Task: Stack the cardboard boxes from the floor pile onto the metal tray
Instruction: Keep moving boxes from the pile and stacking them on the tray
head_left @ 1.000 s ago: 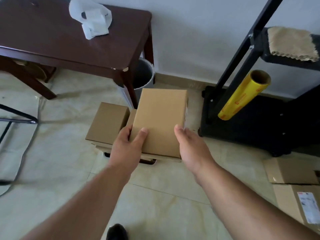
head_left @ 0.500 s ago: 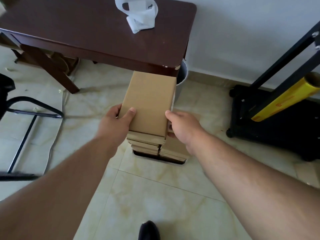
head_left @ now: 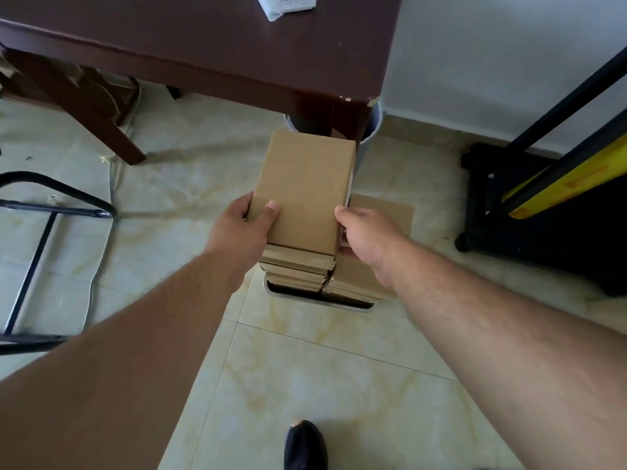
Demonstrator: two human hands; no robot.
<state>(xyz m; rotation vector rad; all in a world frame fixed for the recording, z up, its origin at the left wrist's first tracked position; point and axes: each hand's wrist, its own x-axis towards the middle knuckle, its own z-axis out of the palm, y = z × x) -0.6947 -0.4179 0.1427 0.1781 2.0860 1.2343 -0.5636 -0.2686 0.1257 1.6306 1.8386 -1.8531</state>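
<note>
Cardboard box (head_left: 302, 188) between both hands (head_left: 237, 228)

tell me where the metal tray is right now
In the head view the metal tray sits on the floor at centre, under the stacked boxes, just in front of the dark table's leg.

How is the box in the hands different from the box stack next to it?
The top box is gripped by the left hand and right hand; the right stack has no grip on it. The top box sits higher, the right stack lower. Both are plain brown cardboard on the metal tray.
</note>
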